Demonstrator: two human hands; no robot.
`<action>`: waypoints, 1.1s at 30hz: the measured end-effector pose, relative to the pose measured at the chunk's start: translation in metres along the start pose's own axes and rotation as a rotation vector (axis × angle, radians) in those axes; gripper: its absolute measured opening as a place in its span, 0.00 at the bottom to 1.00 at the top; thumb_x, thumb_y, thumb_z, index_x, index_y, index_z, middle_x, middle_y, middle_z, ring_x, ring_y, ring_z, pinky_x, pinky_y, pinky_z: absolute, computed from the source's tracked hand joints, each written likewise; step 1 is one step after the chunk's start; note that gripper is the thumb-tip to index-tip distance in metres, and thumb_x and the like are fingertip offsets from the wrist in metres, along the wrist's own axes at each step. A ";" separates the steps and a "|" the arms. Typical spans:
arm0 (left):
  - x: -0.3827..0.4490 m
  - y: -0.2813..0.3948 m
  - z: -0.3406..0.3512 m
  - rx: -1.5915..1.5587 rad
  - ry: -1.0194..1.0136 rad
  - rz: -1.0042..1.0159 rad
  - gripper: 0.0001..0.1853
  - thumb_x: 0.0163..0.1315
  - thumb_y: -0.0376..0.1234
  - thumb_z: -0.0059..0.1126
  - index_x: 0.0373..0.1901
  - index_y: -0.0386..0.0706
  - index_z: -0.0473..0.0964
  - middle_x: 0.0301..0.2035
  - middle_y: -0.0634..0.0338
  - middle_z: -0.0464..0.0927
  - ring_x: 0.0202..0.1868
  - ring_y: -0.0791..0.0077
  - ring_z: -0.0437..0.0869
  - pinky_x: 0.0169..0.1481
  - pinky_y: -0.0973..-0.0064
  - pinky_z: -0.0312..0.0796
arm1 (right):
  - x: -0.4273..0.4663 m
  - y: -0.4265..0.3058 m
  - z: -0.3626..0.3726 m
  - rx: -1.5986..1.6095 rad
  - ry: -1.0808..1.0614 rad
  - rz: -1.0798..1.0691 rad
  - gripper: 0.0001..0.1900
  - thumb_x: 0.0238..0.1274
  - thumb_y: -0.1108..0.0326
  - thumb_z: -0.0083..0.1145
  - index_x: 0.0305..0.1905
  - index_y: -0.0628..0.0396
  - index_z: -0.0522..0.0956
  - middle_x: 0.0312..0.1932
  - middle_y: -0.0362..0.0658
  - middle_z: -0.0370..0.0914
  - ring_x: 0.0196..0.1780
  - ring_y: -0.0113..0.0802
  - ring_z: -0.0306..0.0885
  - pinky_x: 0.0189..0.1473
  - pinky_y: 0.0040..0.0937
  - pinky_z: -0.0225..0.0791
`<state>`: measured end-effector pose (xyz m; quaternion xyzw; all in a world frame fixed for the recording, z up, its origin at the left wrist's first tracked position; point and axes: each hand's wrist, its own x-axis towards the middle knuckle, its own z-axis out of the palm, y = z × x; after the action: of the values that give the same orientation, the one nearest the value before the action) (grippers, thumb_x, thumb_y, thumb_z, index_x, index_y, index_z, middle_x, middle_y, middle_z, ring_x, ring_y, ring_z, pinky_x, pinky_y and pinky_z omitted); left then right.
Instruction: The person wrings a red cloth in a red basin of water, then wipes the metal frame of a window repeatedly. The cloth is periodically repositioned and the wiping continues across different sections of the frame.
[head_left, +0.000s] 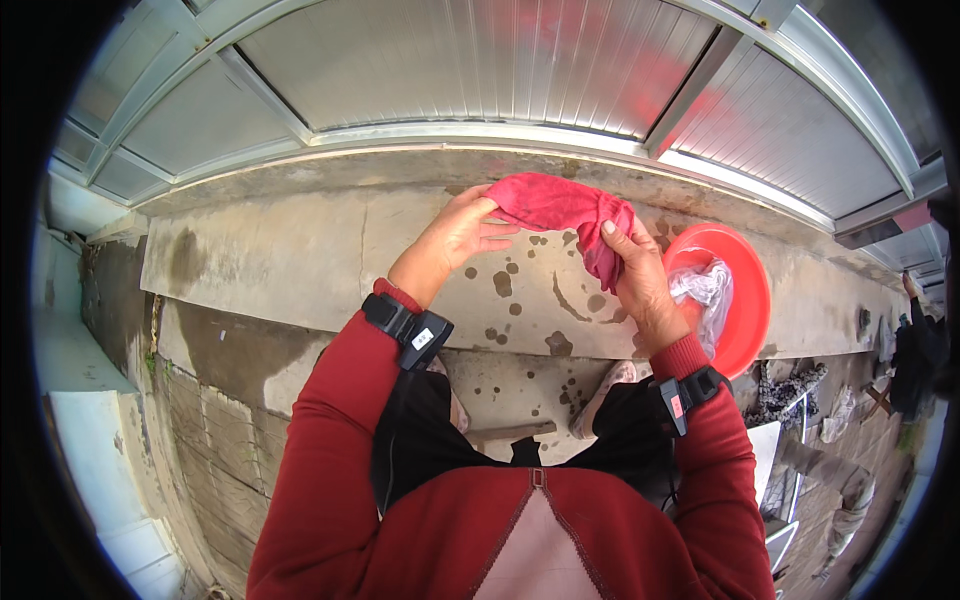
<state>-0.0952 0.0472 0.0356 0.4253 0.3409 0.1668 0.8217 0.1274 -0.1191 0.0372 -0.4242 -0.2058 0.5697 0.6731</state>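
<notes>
A wet-looking pinkish-red cloth (544, 201) stretches between my two hands above the concrete step. My left hand (459, 234) has its left end at the thumb and index finger, while the other fingers are spread below it. The right end is bunched in my right hand (641, 274), thumb on top, with a short piece hanging down beneath. Just right of that hand stands a red plastic basin (750, 300), partly hidden by my wrist and sleeve. Inside it lies a crumpled white cloth (709, 289).
Wet spots mark the concrete step (420, 217). Beyond it runs a metal-framed panel wall (480, 67). A wooden piece (510, 433) lies between my feet. At right are a patterned cloth (787, 390), a white frame (802, 442) and a dark shape (919, 352) I cannot identify.
</notes>
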 end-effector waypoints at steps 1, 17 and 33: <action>-0.002 -0.004 0.000 0.250 0.173 -0.080 0.38 0.70 0.47 0.61 0.75 0.40 0.59 0.69 0.50 0.69 0.70 0.56 0.71 0.72 0.51 0.65 | 0.000 -0.004 0.000 0.048 0.027 -0.072 0.20 0.74 0.69 0.59 0.66 0.61 0.73 0.55 0.44 0.83 0.53 0.30 0.82 0.57 0.31 0.77; 0.005 -0.021 0.031 -0.318 -0.027 0.175 0.15 0.75 0.40 0.57 0.55 0.42 0.75 0.47 0.60 0.82 0.47 0.72 0.85 0.51 0.70 0.81 | -0.003 0.008 0.014 -0.198 0.116 0.020 0.20 0.75 0.54 0.58 0.62 0.54 0.75 0.59 0.42 0.79 0.63 0.32 0.77 0.66 0.38 0.67; 0.005 -0.012 0.022 -0.407 -0.112 0.196 0.19 0.74 0.44 0.58 0.57 0.42 0.75 0.52 0.55 0.81 0.53 0.64 0.84 0.60 0.62 0.79 | -0.002 0.015 -0.001 -0.251 0.299 0.006 0.08 0.75 0.58 0.57 0.43 0.50 0.81 0.41 0.33 0.83 0.47 0.23 0.79 0.53 0.27 0.68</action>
<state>-0.0765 0.0303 0.0331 0.2904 0.2108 0.2873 0.8881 0.1194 -0.1213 0.0250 -0.5853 -0.1718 0.4723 0.6362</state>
